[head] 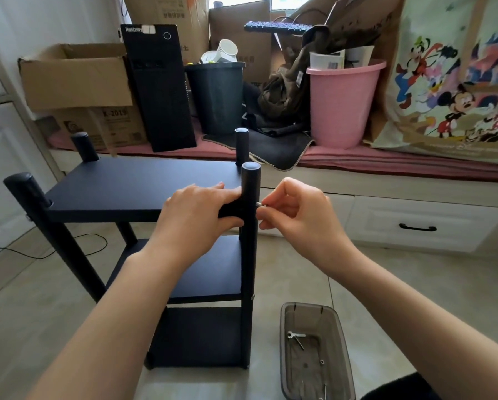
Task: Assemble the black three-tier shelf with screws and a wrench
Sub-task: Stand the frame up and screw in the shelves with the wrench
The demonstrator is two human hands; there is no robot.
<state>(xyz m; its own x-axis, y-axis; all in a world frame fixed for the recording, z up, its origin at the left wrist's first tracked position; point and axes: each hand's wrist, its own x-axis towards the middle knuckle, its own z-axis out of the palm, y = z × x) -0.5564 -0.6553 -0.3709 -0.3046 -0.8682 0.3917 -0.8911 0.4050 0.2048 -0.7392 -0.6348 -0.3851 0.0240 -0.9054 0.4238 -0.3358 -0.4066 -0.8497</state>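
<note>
Starting a screw (258, 204) into the front-right post (250, 226), pinched in right hand (295, 210) fingertips. Left hand (201, 217) grips top tier's (143, 186) corner. All tiers look mounted; wrench (296, 339) tightening remains.

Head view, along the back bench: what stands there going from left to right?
Open cardboard box → black computer tower → dark bin → brown bag → pink bucket → cartoon-print bag.

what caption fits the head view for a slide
Left hand steadies the top shelf while right hand pinches a screw at the post.
</note>
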